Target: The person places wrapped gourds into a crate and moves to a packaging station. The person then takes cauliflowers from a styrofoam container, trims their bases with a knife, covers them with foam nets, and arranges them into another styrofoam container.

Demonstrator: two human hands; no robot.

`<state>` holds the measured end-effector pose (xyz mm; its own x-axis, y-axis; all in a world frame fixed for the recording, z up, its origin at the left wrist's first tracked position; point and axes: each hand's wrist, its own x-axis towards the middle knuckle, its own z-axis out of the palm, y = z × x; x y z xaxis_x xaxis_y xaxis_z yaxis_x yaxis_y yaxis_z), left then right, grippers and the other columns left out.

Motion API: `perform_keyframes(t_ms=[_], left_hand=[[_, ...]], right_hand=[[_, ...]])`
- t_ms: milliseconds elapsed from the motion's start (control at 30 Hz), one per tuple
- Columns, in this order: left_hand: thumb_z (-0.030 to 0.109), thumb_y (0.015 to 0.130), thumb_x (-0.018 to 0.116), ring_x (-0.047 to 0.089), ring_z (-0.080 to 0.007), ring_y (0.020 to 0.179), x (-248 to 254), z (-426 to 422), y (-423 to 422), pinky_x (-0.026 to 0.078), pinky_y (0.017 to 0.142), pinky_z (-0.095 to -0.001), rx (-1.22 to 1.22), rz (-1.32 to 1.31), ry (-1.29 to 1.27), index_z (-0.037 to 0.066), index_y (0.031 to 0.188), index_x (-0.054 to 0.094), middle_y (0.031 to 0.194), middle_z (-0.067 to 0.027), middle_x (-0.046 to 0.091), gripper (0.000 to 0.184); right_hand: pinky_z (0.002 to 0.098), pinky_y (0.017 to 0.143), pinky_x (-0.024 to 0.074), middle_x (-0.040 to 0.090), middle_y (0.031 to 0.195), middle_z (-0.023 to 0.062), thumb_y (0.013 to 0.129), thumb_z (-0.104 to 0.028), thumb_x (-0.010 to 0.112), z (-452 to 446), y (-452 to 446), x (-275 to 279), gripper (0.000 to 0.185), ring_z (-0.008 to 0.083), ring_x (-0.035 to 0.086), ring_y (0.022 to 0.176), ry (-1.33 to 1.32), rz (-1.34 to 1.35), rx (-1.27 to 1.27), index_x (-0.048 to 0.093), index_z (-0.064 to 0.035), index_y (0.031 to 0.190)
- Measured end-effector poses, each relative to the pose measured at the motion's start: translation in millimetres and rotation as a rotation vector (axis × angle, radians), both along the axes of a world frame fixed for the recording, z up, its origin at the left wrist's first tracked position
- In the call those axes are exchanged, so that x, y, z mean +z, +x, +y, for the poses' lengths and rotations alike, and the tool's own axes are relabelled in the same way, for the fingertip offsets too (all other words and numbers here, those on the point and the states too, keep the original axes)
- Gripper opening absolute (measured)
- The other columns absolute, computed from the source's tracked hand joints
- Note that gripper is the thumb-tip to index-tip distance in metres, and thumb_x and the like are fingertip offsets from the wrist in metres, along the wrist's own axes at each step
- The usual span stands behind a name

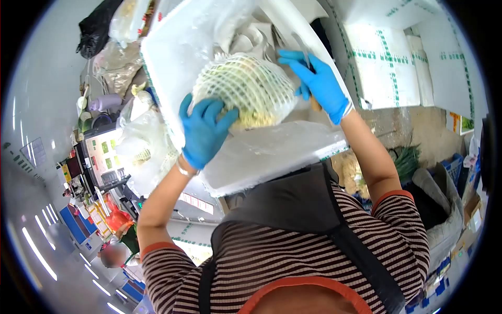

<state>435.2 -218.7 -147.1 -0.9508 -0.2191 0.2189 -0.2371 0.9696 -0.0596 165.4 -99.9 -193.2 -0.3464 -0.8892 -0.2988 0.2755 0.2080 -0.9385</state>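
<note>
A pale cauliflower in a white foam net lies inside a white foam box. Its creamy florets show at the lower edge, where the net stops. My left hand, in a blue glove, grips the near left side of it with curved fingers. On the right, my blue-gloved right hand is closed round what looks like a knife. Its narrow grey blade points away from me, and a brown handle end shows below the fingers. The blade is apart from the cauliflower. White wrapping lies behind the cauliflower in the box.
Left of the box, clear plastic bags hold more netted produce beside a scale-like machine with a screen. White foam boxes with green tape stand at right. Leafy greens lie below them. Another person is far left.
</note>
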Motion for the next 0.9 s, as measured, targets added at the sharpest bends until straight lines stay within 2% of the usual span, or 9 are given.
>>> perform_keyframes(t_ms=[133, 167, 267, 433, 500, 600, 700, 833, 900], left_hand=[[0.026, 0.071, 0.078, 0.058, -0.0181, 0.102, 45.5, 17.8, 30.5, 0.015, 0.113, -0.0591, -0.023, 0.282, -0.306, 0.039, 0.09, 0.064, 0.099, 0.0054, 0.06, 0.026], [0.031, 0.076, 0.076, 0.059, -0.0153, 0.102, 51.0, 20.6, 38.6, 0.013, 0.113, -0.0613, -0.004, 0.299, -0.349, 0.044, 0.095, 0.063, 0.098, 0.0079, 0.061, 0.026], [0.031, 0.075, 0.076, 0.06, -0.0157, 0.103, 43.5, 21.6, 44.7, 0.006, 0.113, -0.0643, 0.006, 0.366, -0.314, 0.043, 0.094, 0.061, 0.094, 0.0085, 0.063, 0.027], [0.038, 0.069, 0.081, 0.059, -0.023, 0.112, 70.7, 40.5, 30.0, 0.014, 0.112, -0.0646, 0.126, 0.335, 0.085, 0.032, 0.102, 0.066, 0.11, 0.0003, 0.064, 0.037], [0.035, 0.063, 0.087, 0.059, -0.0313, 0.114, 89.0, 52.5, 38.8, 0.038, 0.105, -0.0542, 0.032, 0.331, 0.066, 0.022, 0.102, 0.069, 0.118, -0.007, 0.063, 0.045], [0.022, 0.067, 0.085, 0.061, -0.0324, 0.11, 123.6, 67.9, 32.8, 0.045, 0.095, -0.0474, -0.034, 0.427, -0.044, 0.019, 0.109, 0.069, 0.12, -0.0148, 0.063, 0.046], [0.019, 0.068, 0.083, 0.061, -0.0324, 0.11, 130.1, 77.1, 28.8, 0.047, 0.092, -0.0433, -0.016, 0.135, 0.017, 0.018, 0.116, 0.068, 0.121, -0.0106, 0.063, 0.051], [0.009, 0.076, 0.074, 0.067, -0.0326, 0.094, 110.2, 105.8, 39.3, 0.055, 0.079, -0.0411, 0.126, 0.266, 0.309, 0.011, 0.108, 0.067, 0.111, -0.0103, 0.067, 0.033], [0.006, 0.082, 0.065, 0.064, -0.0245, 0.082, 128.3, 107.4, 43.5, 0.053, 0.073, -0.0329, 0.25, 0.207, 0.634, 0.005, 0.097, 0.06, 0.092, -0.0098, 0.064, 0.016]], right_hand=[[0.0226, 0.053, 0.0481, 0.064, 0.105, 0.0048, 0.098, -0.046, 0.051, -2.1, -2.3, 2.7, 0.056, 0.008, 0.057, 0.061, 0.061, -0.092, 0.086, 0.053, -0.0045, 0.136], [0.0239, 0.067, 0.0544, 0.061, 0.122, 0.0079, 0.099, -0.05, 0.046, -2.6, -9.0, -2.6, 0.061, 0.0111, 0.065, 0.078, 0.061, -0.374, 0.265, 0.048, -0.0047, 0.14], [0.0342, 0.1, 0.0487, 0.05, 0.143, 0.0134, 0.101, -0.042, 0.046, 11.0, 25.3, -15.0, 0.06, 0.0214, 0.057, 0.121, -0.179, -0.805, 0.324, 0.037, -0.0045, 0.147], [0.0366, 0.099, 0.0508, 0.053, 0.139, 0.0137, 0.092, -0.032, 0.062, -1.1, 7.5, -13.2, 0.065, 0.0244, 0.058, 0.121, -0.158, -0.719, 0.352, 0.037, -0.004, 0.146], [0.0377, 0.098, 0.0513, 0.054, 0.137, 0.014, 0.089, -0.03, 0.065, -0.8, -3.2, 17.3, 0.067, 0.0243, 0.058, 0.121, -0.238, -0.598, 0.314, 0.038, -0.0034, 0.145], [0.0375, 0.097, 0.0528, 0.058, 0.132, 0.0169, 0.087, -0.026, 0.065, -1.5, -16.2, 34.0, 0.067, 0.0246, 0.063, 0.114, -0.168, -0.584, 0.391, 0.039, 0.0027, 0.142], [0.0347, 0.093, 0.0544, 0.061, 0.126, 0.018, 0.086, -0.026, 0.064, -1.5, -9.3, 30.3, 0.065, 0.023, 0.066, 0.108, -0.052, -0.555, 0.494, 0.042, 0.0065, 0.138], [0.0321, 0.095, 0.0531, 0.061, 0.127, 0.0171, 0.086, -0.026, 0.064, -1.0, 12.4, 23.1, 0.069, 0.0194, 0.065, 0.108, 0.013, -0.492, 0.678, 0.038, 0.0064, 0.141], [0.0313, 0.096, 0.0522, 0.06, 0.128, 0.0172, 0.086, -0.025, 0.064, -5.3, 22.0, 16.9, 0.071, 0.0186, 0.064, 0.11, -0.011, -0.461, 0.756, 0.037, 0.0066, 0.142]])
